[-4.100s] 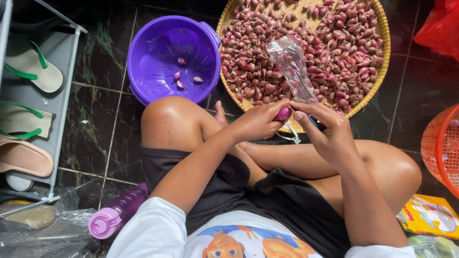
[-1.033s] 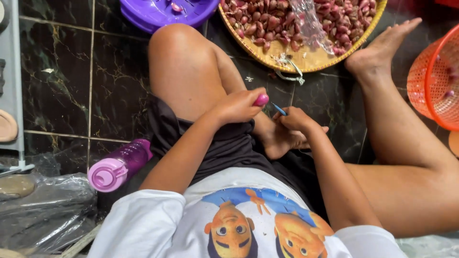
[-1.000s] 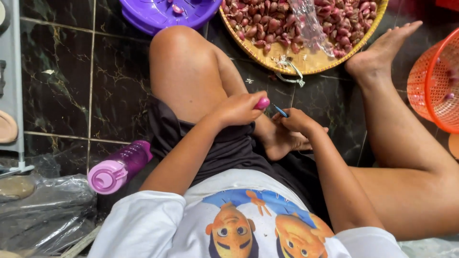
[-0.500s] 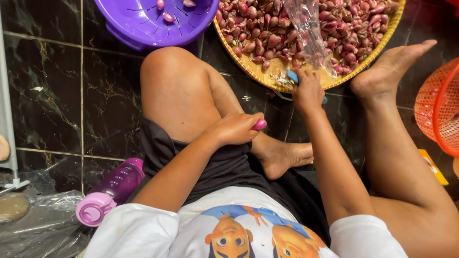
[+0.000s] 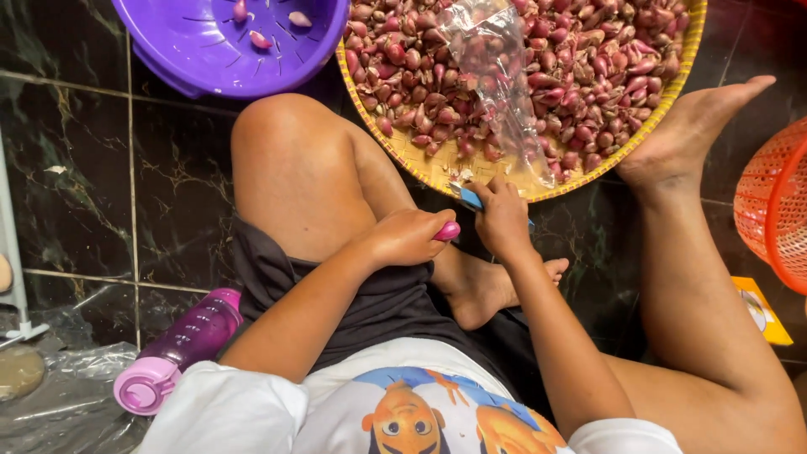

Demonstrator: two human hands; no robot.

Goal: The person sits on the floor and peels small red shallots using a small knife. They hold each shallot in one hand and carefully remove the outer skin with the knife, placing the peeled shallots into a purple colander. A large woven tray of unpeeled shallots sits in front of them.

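The left hand (image 5: 408, 238) holds a peeled pink shallot (image 5: 447, 231). Its fingers are curled tight around the shallot, so only the shiny pink end peeks out. This hand has hardly moved; a moment ago it was in the same spot over the lap, holding the same shallot.

The right hand (image 5: 502, 217) has changed. Half a second ago it reached up to the edge of the woven tray (image 5: 437, 172). Now it is back beside the left hand, very near the shallot. Its fingers are closed around a small knife with a blue handle (image 5: 467, 198). The blade tip points at the tray edge. Whether it has picked up anything else, I cannot tell.

So the two hands are close together again, with the knife right next to the shallot. It looks like cutting or trimming work on this one shallot.

The tray is full of red shallots (image 5: 580, 67) with skins on. A clear plastic bag (image 5: 496, 76) lies on top of them. The purple colander (image 5: 227, 42) has only a few peeled ones inside, so most of the pile looks not done yet. A purple bottle (image 5: 176, 349) lies on the dark tile floor by the left leg.
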